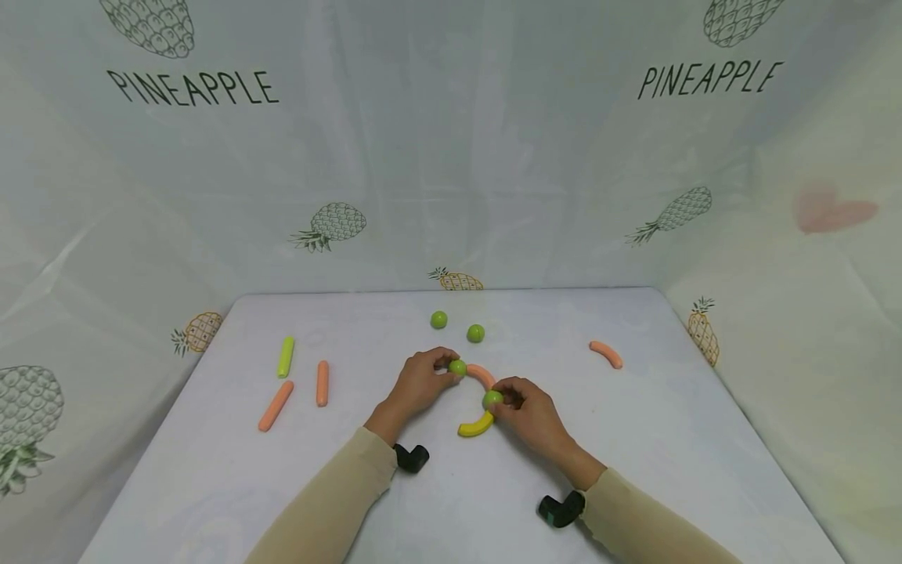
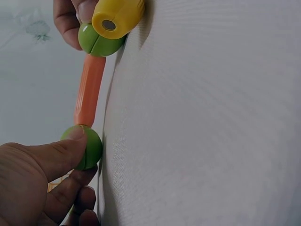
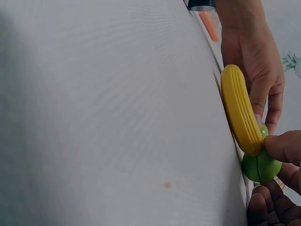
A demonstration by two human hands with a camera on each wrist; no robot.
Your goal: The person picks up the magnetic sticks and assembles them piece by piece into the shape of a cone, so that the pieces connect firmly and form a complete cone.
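My left hand (image 1: 423, 382) pinches a green ball (image 1: 457, 367) between thumb and fingers. My right hand (image 1: 534, 413) grips a second green ball (image 1: 492, 399), nearer the body and to the right. Between the two balls runs a curved orange rod (image 1: 481, 374), its ends meeting them in the left wrist view. A curved yellow rod (image 3: 240, 108) with ridges along it has one end against the right hand's ball (image 3: 256, 168). The yellow rod's free end (image 2: 109, 24) shows a round grey disc. Some right fingertips are hidden behind the ball.
Two more green balls, one (image 1: 439, 319) farther back than the other (image 1: 476, 334), lie beyond the hands. To the left are a yellow-green rod (image 1: 285, 357) and two orange rods (image 1: 322, 383). A curved orange rod (image 1: 606, 355) lies right on the white table (image 1: 669, 470).
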